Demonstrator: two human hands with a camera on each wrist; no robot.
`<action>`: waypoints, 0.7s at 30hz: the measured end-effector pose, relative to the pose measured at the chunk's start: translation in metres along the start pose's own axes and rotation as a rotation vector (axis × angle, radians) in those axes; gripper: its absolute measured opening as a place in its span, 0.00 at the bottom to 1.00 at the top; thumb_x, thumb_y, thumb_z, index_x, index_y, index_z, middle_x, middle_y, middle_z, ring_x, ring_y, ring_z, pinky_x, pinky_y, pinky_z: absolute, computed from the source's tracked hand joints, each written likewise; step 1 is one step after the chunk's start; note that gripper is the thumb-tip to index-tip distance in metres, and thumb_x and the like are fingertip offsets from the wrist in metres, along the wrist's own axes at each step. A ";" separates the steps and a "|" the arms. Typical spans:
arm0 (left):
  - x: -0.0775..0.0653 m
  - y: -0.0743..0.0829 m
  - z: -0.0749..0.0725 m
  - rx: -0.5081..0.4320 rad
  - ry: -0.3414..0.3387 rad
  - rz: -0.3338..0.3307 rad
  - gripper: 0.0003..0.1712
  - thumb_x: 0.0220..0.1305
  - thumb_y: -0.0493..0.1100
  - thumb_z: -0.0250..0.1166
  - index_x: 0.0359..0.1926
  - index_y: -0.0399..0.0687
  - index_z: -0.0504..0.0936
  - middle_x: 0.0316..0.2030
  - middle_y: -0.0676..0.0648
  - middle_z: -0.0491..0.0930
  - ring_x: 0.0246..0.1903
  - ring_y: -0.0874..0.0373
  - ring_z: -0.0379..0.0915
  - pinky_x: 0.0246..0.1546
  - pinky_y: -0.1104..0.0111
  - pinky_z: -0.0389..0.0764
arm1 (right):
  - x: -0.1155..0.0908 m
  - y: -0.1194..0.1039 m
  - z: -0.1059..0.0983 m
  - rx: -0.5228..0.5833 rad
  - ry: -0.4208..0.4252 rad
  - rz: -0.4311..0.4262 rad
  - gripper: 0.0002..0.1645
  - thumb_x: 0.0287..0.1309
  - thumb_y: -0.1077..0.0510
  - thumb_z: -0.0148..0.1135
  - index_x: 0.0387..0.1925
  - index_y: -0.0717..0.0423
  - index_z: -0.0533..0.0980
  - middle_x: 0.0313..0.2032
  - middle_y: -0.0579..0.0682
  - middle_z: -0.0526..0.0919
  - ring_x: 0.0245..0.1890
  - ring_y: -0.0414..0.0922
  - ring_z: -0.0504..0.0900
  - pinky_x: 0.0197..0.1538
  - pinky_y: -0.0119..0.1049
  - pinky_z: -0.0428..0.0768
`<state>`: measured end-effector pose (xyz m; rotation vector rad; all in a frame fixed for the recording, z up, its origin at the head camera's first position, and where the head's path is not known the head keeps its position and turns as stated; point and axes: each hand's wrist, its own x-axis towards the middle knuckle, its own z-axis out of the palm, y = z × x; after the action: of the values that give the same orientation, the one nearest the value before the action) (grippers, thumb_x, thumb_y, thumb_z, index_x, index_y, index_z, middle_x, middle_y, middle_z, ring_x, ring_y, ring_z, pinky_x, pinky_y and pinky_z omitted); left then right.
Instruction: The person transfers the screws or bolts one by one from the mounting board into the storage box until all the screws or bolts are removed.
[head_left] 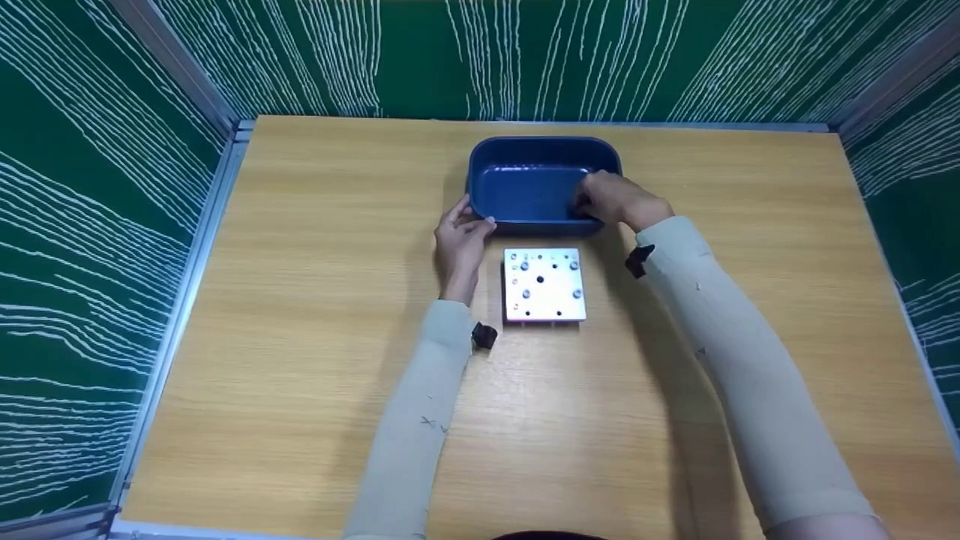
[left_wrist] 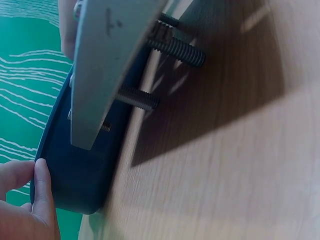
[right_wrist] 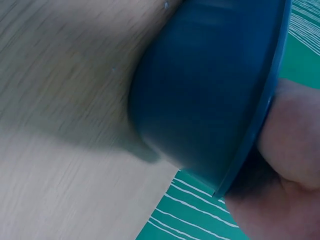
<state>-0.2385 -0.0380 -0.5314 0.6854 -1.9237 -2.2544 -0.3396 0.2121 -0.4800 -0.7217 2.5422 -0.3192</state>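
Observation:
A deep blue rectangular basin (head_left: 525, 217) with rounded corners stands toward the back of the table. My left hand (head_left: 460, 244) pinches its near left corner, and the left wrist view shows the thumb and a finger (left_wrist: 44, 192) at the rim. Over the right side of the basin, my right hand (head_left: 619, 199) reaches in with bent fingers. Its fingertips are hidden, so whether they hold anything cannot be seen. Just in front of the basin is a square metal plate (head_left: 551, 292) with holes and bolt heads. Threaded bolts (left_wrist: 185, 51) stick out beneath it, raising it off the table.
The wooden table (head_left: 315, 315) has a metal frame edge (head_left: 184, 300) on the left. Green panels with white wavy lines (head_left: 420, 60) enclose it at the back and sides. A dark rounded object (head_left: 547, 535) shows at the bottom edge of the head view.

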 end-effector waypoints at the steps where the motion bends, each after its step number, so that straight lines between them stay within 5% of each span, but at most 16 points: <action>1: 0.000 0.000 0.000 -0.002 0.000 -0.001 0.35 0.63 0.32 0.74 0.71 0.49 0.78 0.57 0.47 0.78 0.48 0.57 0.83 0.47 0.69 0.88 | 0.000 -0.001 0.000 -0.001 -0.008 0.011 0.18 0.78 0.64 0.56 0.62 0.64 0.81 0.61 0.65 0.83 0.51 0.55 0.86 0.61 0.54 0.85; 7: 0.000 0.001 0.000 -0.001 0.003 -0.017 0.35 0.64 0.32 0.74 0.71 0.51 0.78 0.57 0.47 0.78 0.48 0.57 0.83 0.48 0.69 0.88 | 0.003 -0.003 -0.001 0.003 -0.027 0.035 0.19 0.79 0.63 0.54 0.63 0.63 0.81 0.60 0.65 0.84 0.49 0.55 0.85 0.57 0.51 0.86; 21: 0.001 -0.001 0.000 -0.045 -0.012 0.004 0.36 0.62 0.30 0.74 0.71 0.45 0.77 0.60 0.41 0.78 0.48 0.55 0.83 0.48 0.67 0.88 | 0.013 0.000 0.003 0.011 -0.011 -0.023 0.19 0.78 0.66 0.53 0.62 0.64 0.81 0.63 0.66 0.82 0.59 0.58 0.84 0.67 0.59 0.79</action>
<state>-0.2396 -0.0386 -0.5324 0.6631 -1.8712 -2.2970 -0.3481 0.2048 -0.4874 -0.7468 2.5215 -0.3363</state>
